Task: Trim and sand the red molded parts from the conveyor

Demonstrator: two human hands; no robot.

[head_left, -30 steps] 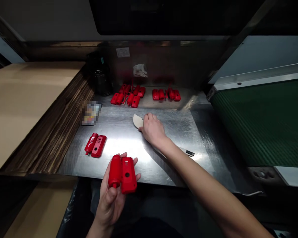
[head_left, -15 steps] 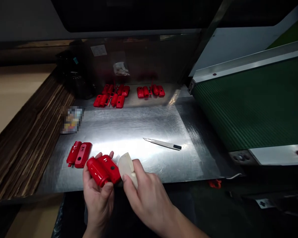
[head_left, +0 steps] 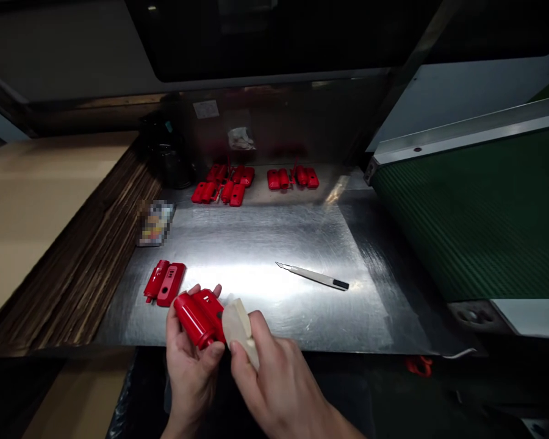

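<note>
At the near edge of the worktop (head_left: 256, 244), left of its middle, the left hand (head_left: 190, 360) holds a red part (head_left: 199, 317) just above the surface. Its grip is closed around the part, fingers behind it and thumb in front. The right hand (head_left: 274, 390) pinches a pale cloth (head_left: 238, 326), grip closed on it, and the cloth touches the right side of the part. From this I judge the wiping of this part is in progress, not finished.

The part's long axis lies diagonal: one end points to the far left corner, the other to the person. The flat face w/ a small hole looks up and right, toward the cloth.

Near the near left corner lies one similar red piece (head_left: 165, 283), alone, probably done already. A knife (head_left: 312, 276) lies approx. in the middle, well apart from both hands, blade to the left. At the far edge are two groups of red pieces (head_left: 223, 186), so I think most of the work is left.
</note>
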